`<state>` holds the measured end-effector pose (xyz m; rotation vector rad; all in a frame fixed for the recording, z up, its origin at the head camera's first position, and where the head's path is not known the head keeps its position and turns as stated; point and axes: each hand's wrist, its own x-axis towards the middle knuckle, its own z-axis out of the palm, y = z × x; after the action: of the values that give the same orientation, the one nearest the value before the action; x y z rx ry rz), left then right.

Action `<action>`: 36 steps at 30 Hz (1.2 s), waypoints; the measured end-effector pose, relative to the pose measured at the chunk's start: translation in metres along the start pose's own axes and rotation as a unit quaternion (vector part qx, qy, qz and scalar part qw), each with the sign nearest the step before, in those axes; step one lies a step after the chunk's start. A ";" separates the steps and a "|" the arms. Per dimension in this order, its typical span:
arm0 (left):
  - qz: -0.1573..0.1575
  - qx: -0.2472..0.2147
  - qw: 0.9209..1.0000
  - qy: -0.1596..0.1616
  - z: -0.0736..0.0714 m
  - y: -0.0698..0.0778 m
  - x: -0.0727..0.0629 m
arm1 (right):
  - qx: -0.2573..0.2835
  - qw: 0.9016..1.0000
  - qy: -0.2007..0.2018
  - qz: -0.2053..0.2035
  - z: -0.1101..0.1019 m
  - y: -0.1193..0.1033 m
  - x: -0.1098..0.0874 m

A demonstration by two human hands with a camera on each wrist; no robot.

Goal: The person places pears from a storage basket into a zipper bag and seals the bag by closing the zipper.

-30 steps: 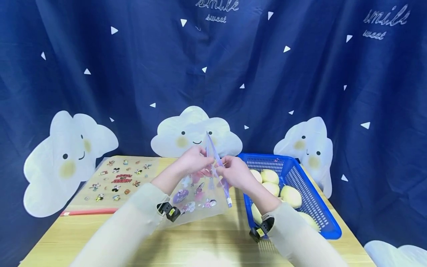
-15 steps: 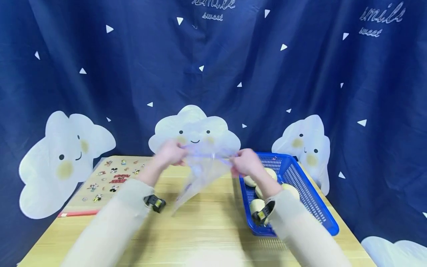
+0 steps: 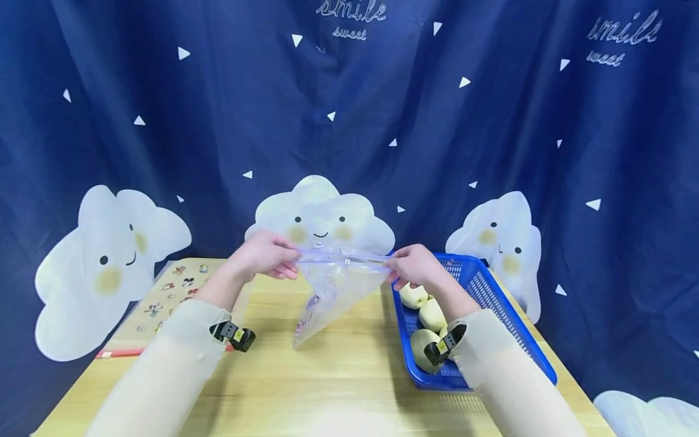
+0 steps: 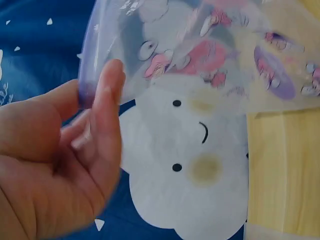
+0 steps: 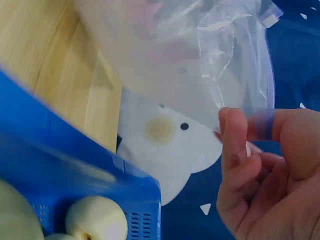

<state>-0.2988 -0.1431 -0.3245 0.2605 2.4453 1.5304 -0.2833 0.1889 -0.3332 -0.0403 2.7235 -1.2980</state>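
Between the two hands hangs a clear zipper bag point(image 3: 341, 285) with a purple rim and pink and purple cartoon prints. The left hand point(image 3: 267, 255) pinches one end of its rim; in the left wrist view, thumb and fingers point(image 4: 107, 95) close on the purple strip. At the other end the right hand point(image 3: 415, 265) pinches the rim, beside the basket's far left corner. A white slider point(image 5: 270, 21) shows on the rim in the right wrist view. The bag's mouth is drawn wide, and its lower corner points down over the table.
A blue plastic basket point(image 3: 510, 340) stands on the right of the wooden table point(image 3: 327, 388), holding several pale yellow-green round fruits point(image 3: 423, 349). A second printed zipper bag point(image 3: 147, 309) with a red strip lies flat at the left, partly behind the left arm. A blue cloud-print curtain point(image 3: 349, 152) hangs behind.
The hands were close together at the rim and have moved apart, left and right. The bag has turned from facing sideways to hanging with its rim stretched across.
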 end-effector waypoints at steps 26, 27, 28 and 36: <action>0.035 -0.246 0.969 -0.007 0.041 -0.007 0.002 | -0.020 0.995 0.030 -0.091 -0.027 0.035 -0.034; 0.035 -0.246 0.969 -0.007 0.042 -0.007 0.002 | -0.048 0.993 0.034 -0.104 -0.029 0.039 -0.039; 0.036 -0.246 0.969 -0.006 0.042 -0.006 0.002 | -0.078 0.990 0.035 -0.116 -0.029 0.044 -0.043; 0.030 -0.273 0.961 0.009 0.045 -0.005 0.003 | -0.270 0.948 -0.042 -0.162 -0.015 0.079 -0.076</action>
<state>-0.2881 -0.1063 -0.3482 0.2134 1.9326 2.1572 -0.2074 0.2565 -0.3775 -0.5996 2.9893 -0.5362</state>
